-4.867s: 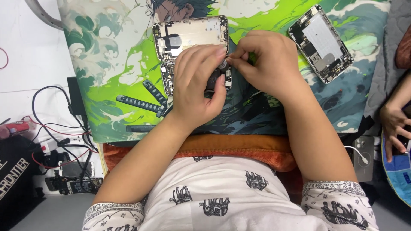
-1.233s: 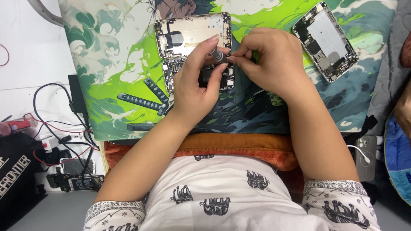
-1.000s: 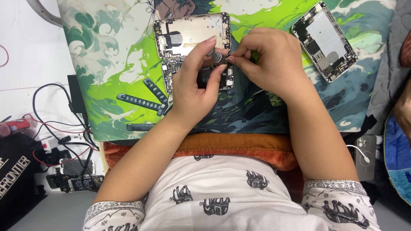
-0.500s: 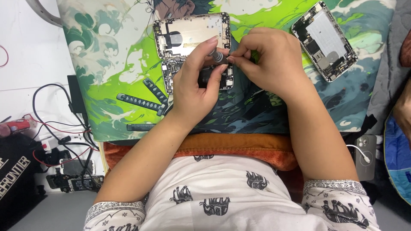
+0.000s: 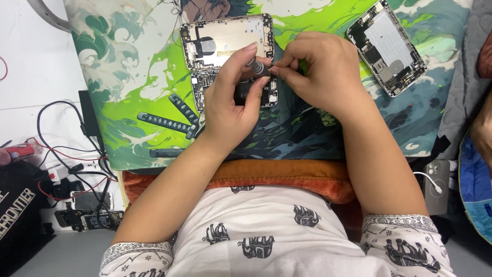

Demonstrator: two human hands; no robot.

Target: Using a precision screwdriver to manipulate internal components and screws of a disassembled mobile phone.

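An opened phone housing [image 5: 225,38] lies at the top middle of a green printed mat [image 5: 128,92], its lower circuit part [image 5: 202,87] showing under my fingers. My left hand [image 5: 230,102] rests over the phone's lower half and pinches the grey head of a small screwdriver [image 5: 256,66] between thumb and forefinger. My right hand [image 5: 320,72] is closed around the same tool from the right, fingertips meeting the left hand's. The tool's tip is hidden.
A second opened phone [image 5: 387,46] lies tilted at the mat's upper right. Black and red cables [image 5: 66,154] and small devices [image 5: 87,213] crowd the white surface at left. A phone on a charging cable [image 5: 435,184] sits at right, near another person's hand [image 5: 482,133].
Since about five seconds ago my left hand lifted its fingers off the phone and now pinches the screwdriver head. Over the last second both hands have stayed nearly still.
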